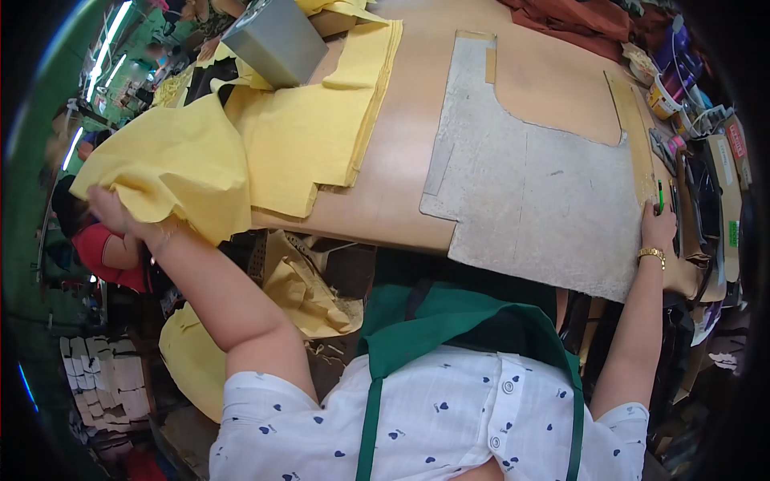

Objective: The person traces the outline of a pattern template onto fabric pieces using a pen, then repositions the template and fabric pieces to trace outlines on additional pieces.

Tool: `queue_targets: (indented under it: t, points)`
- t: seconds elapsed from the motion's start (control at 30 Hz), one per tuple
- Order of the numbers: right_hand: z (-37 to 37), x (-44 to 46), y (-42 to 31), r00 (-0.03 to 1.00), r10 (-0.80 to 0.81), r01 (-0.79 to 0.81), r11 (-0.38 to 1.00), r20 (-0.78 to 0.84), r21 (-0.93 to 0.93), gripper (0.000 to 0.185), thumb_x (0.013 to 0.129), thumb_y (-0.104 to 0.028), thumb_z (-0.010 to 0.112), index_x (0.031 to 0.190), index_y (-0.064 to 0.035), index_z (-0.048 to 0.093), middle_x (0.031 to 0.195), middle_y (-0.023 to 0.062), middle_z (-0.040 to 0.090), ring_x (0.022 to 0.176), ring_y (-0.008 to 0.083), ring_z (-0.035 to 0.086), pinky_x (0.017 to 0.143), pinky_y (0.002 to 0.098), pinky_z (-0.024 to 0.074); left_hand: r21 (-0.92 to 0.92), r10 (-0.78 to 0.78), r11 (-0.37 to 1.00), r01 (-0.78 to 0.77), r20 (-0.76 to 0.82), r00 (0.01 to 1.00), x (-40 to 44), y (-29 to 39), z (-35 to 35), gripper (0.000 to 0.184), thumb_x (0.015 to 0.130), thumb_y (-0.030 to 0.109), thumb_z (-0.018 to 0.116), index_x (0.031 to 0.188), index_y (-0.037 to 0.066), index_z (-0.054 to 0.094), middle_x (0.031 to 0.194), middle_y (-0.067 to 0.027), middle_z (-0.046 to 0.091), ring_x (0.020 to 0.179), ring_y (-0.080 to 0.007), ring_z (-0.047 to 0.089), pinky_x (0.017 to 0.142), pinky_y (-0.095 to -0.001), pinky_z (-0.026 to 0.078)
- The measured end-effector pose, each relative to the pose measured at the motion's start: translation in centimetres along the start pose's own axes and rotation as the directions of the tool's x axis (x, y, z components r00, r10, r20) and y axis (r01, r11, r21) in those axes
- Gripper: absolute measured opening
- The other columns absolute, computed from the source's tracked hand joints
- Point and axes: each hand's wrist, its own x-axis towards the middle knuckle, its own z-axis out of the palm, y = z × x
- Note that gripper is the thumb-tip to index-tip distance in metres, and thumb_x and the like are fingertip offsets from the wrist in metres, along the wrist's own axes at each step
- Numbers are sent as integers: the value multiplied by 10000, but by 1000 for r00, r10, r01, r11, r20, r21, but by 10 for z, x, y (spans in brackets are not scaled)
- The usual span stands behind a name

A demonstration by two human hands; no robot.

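Note:
My left hand (pixel 116 210) is closed on a piece of yellow fabric (pixel 180 156), lifted and folded over at the left end of the table. Beside it lies a stack of cut yellow fabric (pixel 301 132) with stepped edges. My right hand (pixel 658 227) is at the table's right side, its fingers closed around a slim green pen (pixel 661 192) that points away from me. Just left of that hand lies a large grey cardboard pattern (pixel 537 188) with a curved cutout, overhanging the near table edge.
A metal box (pixel 277 40) stands on the fabric at the back left. Rust-red cloth (pixel 573 28) is heaped at the far edge. Scissors (pixel 662 148), tubs and a long wooden ruler (pixel 632 132) lie at the right. A person in red (pixel 112 252) is at the left.

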Motion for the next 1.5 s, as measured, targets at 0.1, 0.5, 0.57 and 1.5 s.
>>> queue_targets:
  t: [0.1, 0.5, 0.57, 1.5]
  points:
    - [4, 4, 1, 999, -35, 34, 999, -23, -23, 346, 733, -374, 550, 831, -43, 572, 827, 164, 568, 822, 331, 531, 751, 408, 401, -419, -177, 898, 134, -65, 982, -2, -3, 14, 323, 828, 124, 312, 994, -23, 547, 881, -152, 576, 762, -307, 590, 794, -418, 474]
    - [-19, -7, -19, 999, 1, -3, 999, -39, -48, 333, 730, -348, 531, 797, -28, 591, 837, 224, 561, 804, 370, 534, 740, 442, 407, 0, -63, 993, 118, 845, 530, -286, 46, 335, 476, 835, 442, 437, 1091, 42, 469, 1280, -205, 316, 1171, -374, 300, 888, -490, 339]
    - [-18, -6, -18, 1000, 30, -30, 999, -2, 12, 330, 723, -340, 532, 816, -28, 584, 839, 219, 556, 815, 380, 525, 744, 442, 404, 126, -125, 988, 90, 992, -19, -289, 52, 306, 568, 781, 488, 490, 1196, 105, 428, 1365, -193, 180, 1258, -404, 118, 910, -626, 220]
    - [-12, -8, -15, 998, 55, -54, 998, -41, 34, 289, 710, -329, 574, 786, -50, 574, 838, 164, 533, 810, 346, 503, 740, 419, 392, 685, -450, 675, -274, 676, 584, -130, -202, 252, 424, 752, 405, 467, 700, 7, 606, 688, -203, 587, 694, -340, 577, 655, -377, 452]
